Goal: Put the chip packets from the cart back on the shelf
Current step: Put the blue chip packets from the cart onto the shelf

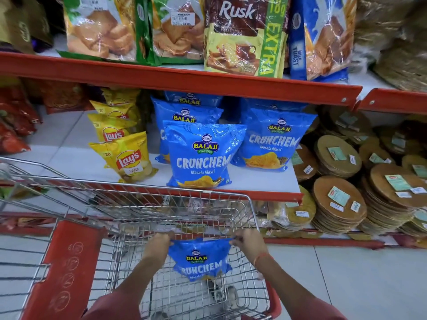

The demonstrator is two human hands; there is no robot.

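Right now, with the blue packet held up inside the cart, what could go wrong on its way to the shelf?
1. The left hand and right hand pinch only the top corners of the held Crunchem packet; it could slip or its seal could strain.
2. The wire cart rim stands between packet and shelf, so the bag may snag on it.
3. The front Crunchem packet stands near the shelf edge; a nudge might topple it.

Blue chip packet [200,259], yellow-and-white lettering. Yellow Lay's packets [126,155], red logo. Shelf [76,155] white, red edging. Cart [184,211] silver wire, red child seat [63,269]. Brown round packs [338,199], green labels.
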